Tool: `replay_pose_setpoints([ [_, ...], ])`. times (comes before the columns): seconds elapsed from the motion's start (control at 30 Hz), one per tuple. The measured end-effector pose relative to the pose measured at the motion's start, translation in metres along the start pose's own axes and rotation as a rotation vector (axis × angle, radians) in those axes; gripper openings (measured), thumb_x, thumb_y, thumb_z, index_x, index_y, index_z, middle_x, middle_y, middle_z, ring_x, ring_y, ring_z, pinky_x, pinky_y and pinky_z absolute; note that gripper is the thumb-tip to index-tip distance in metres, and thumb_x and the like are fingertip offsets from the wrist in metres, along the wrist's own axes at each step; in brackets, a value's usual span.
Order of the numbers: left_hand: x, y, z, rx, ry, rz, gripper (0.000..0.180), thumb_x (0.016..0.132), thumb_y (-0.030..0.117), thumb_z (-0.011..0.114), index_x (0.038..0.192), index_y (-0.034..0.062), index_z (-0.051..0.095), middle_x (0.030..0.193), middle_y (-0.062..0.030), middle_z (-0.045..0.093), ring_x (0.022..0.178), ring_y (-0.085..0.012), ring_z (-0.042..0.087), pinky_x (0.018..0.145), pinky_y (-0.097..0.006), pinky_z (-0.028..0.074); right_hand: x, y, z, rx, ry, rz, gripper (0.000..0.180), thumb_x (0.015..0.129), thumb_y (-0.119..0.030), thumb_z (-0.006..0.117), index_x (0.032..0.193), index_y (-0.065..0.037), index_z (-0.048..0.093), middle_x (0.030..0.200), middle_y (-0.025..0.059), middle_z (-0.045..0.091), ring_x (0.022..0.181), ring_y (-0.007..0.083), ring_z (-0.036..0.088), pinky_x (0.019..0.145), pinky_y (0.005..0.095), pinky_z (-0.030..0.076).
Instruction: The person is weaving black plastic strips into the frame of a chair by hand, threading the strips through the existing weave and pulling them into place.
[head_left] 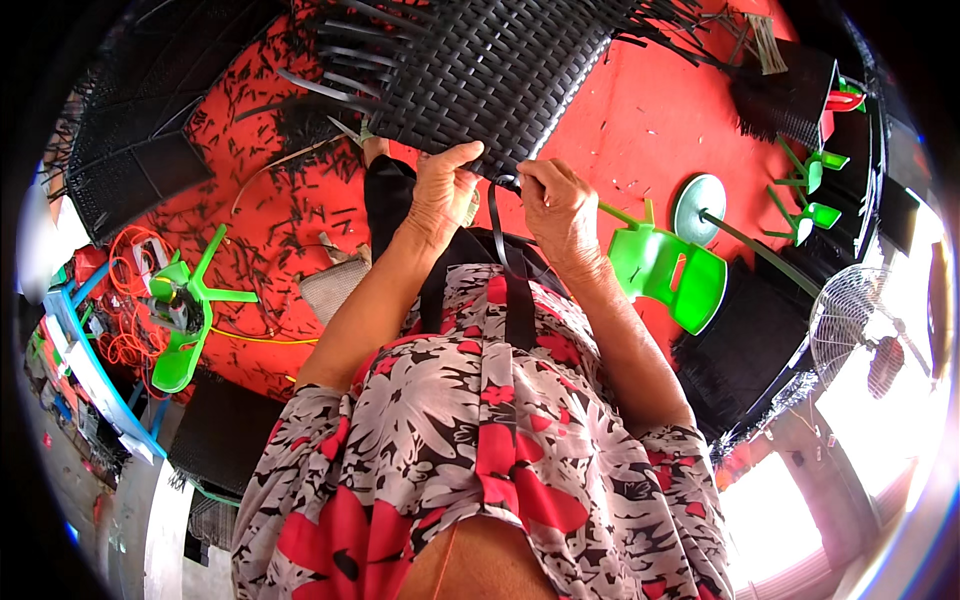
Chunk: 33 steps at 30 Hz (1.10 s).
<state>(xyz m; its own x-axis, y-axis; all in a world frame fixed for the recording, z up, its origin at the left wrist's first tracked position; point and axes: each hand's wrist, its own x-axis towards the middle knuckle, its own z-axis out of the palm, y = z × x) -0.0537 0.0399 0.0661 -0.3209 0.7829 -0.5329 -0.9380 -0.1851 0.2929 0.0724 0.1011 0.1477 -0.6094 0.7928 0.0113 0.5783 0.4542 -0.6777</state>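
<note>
A black woven panel (490, 75) of flat strips extends away from me at the top middle, with loose strip ends fanning out on its left and right. My left hand (442, 190) grips the panel's near edge, its thumb lying on top near the corner. Just right of it, my right hand (562, 205) has its fingers closed on a black strip at that same edge. One loose black strip (497, 225) hangs down from the edge between my hands toward my lap.
Black strip offcuts litter the red floor (650, 110). Green plastic chairs (672, 268) stand at right and another green chair (190, 310) at left, beside tangled orange cord (130, 345). A wire-caged fan (855, 320) is at far right. Dark woven panels (150, 185) lie at left.
</note>
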Motion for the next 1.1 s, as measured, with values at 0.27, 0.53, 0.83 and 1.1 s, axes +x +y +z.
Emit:
replay_pose_setpoints([
  [0.27,-0.004,-0.004,-0.026,-0.195,-0.059,-0.097,0.045,0.07,-0.009,0.055,0.113,0.0056,0.056,0.112,-0.0076,0.061,0.108,-0.026,0.056,0.099,-0.044,0.04,-0.006,-0.005,0.009,-0.115,-0.079,-0.068,0.006,0.08,-0.005,0.059,0.085,-0.004,0.061,0.074,0.013,0.059,0.063,0.0317,0.06,0.056,0.0379,0.049],
  [0.53,-0.007,-0.007,-0.017,-0.203,-0.062,-0.129,0.037,0.07,-0.009,0.057,0.102,0.0093,0.061,0.1,-0.0027,0.064,0.096,-0.0195,0.06,0.091,-0.04,0.043,-0.007,-0.011,0.012,-0.305,-0.091,-0.119,0.001,0.077,-0.003,0.058,0.077,-0.003,0.057,0.068,0.0119,0.053,0.059,0.0314,0.057,0.052,0.0401,0.047],
  [0.83,-0.005,-0.016,-0.046,-0.168,-0.142,-0.173,0.014,0.072,-0.004,0.061,0.08,0.0071,0.064,0.086,-0.0049,0.066,0.087,-0.019,0.061,0.085,-0.036,0.046,-0.006,-0.002,0.028,-0.159,0.036,-0.06,0.004,0.076,-0.001,0.058,0.079,-0.003,0.062,0.069,0.0118,0.056,0.057,0.0297,0.057,0.052,0.0355,0.047],
  [1.1,-0.018,-0.004,-0.011,-0.277,-0.066,-0.14,0.019,0.079,0.005,0.056,0.097,0.0021,0.062,0.099,-0.0104,0.064,0.094,-0.0241,0.06,0.088,-0.04,0.045,-0.006,0.005,0.021,0.003,-0.046,0.292,0.011,0.078,-0.009,0.064,0.084,0.001,0.064,0.068,0.01,0.064,0.058,0.0111,0.057,0.055,0.026,0.046],
])
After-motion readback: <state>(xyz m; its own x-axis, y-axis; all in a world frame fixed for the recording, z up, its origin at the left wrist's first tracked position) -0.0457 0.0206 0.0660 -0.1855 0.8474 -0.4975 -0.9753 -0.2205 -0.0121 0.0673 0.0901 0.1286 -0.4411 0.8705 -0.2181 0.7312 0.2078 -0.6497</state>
